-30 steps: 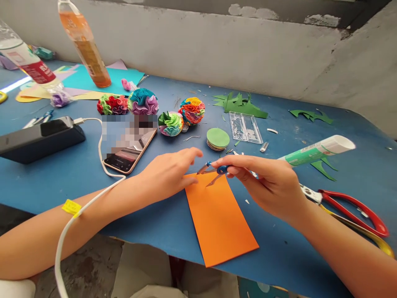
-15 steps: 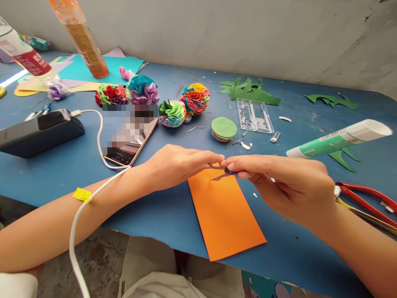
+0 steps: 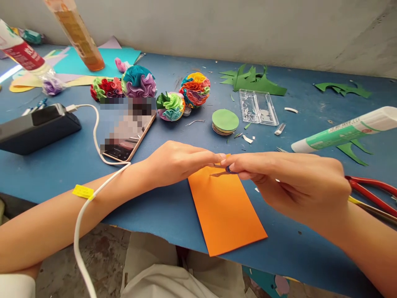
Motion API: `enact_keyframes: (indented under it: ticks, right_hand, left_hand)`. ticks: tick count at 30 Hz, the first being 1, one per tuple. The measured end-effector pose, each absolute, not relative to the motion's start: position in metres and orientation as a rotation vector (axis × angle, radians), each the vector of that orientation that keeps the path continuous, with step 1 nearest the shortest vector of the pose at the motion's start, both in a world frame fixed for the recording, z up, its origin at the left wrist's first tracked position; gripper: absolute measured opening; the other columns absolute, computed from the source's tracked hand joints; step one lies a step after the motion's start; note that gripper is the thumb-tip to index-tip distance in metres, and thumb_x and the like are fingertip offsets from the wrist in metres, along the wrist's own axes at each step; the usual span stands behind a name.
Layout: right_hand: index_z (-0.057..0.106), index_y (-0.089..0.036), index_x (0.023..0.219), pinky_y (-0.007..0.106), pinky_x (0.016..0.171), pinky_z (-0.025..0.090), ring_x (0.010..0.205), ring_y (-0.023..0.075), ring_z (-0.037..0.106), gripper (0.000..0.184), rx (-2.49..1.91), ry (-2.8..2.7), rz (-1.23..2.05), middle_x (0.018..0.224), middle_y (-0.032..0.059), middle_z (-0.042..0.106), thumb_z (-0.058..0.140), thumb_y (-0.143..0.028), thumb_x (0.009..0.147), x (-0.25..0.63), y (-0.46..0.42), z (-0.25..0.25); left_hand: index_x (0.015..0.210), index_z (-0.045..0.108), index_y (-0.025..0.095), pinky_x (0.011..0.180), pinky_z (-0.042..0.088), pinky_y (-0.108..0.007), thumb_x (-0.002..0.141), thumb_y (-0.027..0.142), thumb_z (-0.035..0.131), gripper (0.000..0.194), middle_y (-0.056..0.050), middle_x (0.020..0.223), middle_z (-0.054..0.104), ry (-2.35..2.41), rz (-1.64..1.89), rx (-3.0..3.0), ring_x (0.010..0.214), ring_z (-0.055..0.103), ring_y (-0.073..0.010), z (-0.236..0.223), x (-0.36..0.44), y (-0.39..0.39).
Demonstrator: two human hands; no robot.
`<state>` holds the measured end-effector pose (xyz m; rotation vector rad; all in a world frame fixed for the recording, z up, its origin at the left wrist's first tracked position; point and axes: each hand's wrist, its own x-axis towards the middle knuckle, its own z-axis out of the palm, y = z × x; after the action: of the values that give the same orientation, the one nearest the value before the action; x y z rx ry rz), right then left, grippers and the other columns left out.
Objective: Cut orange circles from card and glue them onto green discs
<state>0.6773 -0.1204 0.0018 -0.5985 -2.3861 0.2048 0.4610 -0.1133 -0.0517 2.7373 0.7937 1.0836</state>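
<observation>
Your right hand [image 3: 288, 182] pinches a small blue-hinged metal compass [image 3: 226, 170] over the far edge of the orange paper rectangle [image 3: 225, 209]. Your left hand [image 3: 173, 163] grips its tip. Adjust it slowly, fingertips clear of the point.

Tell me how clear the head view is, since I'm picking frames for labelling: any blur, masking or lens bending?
Head view: daylight is soft and even; the orange paper and both hands are sharp. The phone screen is pixelated over. Wide-angle bending leans the bottles at the top left, and the glue tube looks slightly smeared.
</observation>
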Motion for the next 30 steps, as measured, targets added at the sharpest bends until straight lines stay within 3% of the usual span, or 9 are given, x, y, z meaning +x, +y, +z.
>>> enact_keyframes:
  ticks: [8,16,24,28,30]
  right_hand:
    - [0.058,-0.029,0.09,0.013,0.063,0.054,0.068,0.0077,0.07,0.031,-0.624,-2.388,0.195,0.074,-0.0079,0.072,0.044,-0.001,0.086,0.677,-0.12,0.003]
    - [0.061,-0.032,0.089,0.017,0.066,0.058,0.07,0.0109,0.071,0.032,-0.728,-2.391,0.233,0.076,-0.0095,0.073,0.043,-0.006,0.088,0.678,-0.122,0.003]
    - [0.06,-0.032,0.087,0.018,0.063,0.057,0.067,0.0102,0.071,0.034,-0.749,-2.382,0.27,0.076,-0.0094,0.072,0.041,-0.004,0.087,0.678,-0.124,0.004]
    - [0.06,-0.03,0.089,0.016,0.064,0.058,0.065,0.0095,0.071,0.032,-0.648,-2.389,0.265,0.075,-0.0075,0.072,0.041,-0.004,0.087,0.677,-0.119,0.005]
    - [0.059,-0.027,0.091,0.015,0.065,0.058,0.067,0.0097,0.071,0.029,-0.585,-2.39,0.26,0.075,-0.0056,0.072,0.042,-0.004,0.086,0.677,-0.117,0.005]
  left_hand:
    - [0.112,0.056,0.016,0.074,0.049,-0.016,0.093,0.019,0.047,0.021,-0.003,0.095,0.072,0.805,1.04,2.628,0.086,0.067,-0.0099,-0.049,0.463,-0.111]
    - [0.111,0.057,0.016,0.073,0.048,-0.019,0.092,0.013,0.046,0.022,-0.005,0.095,0.072,0.835,1.023,2.656,0.088,0.066,-0.0119,-0.048,0.461,-0.111]
    - [0.108,0.058,0.017,0.077,0.052,-0.024,0.09,0.021,0.05,0.02,-0.005,0.099,0.069,0.845,1.106,2.456,0.087,0.064,-0.0129,-0.041,0.464,-0.113]
    - [0.095,0.06,0.019,0.07,0.054,-0.03,0.092,0.026,0.043,0.019,-0.007,0.089,0.069,0.842,1.239,2.159,0.082,0.063,-0.0161,-0.013,0.464,-0.142]
    - [0.098,0.063,0.022,0.062,0.054,-0.032,0.092,0.033,0.042,0.024,-0.007,0.084,0.07,0.864,0.998,2.159,0.077,0.065,-0.0179,-0.004,0.463,-0.169]
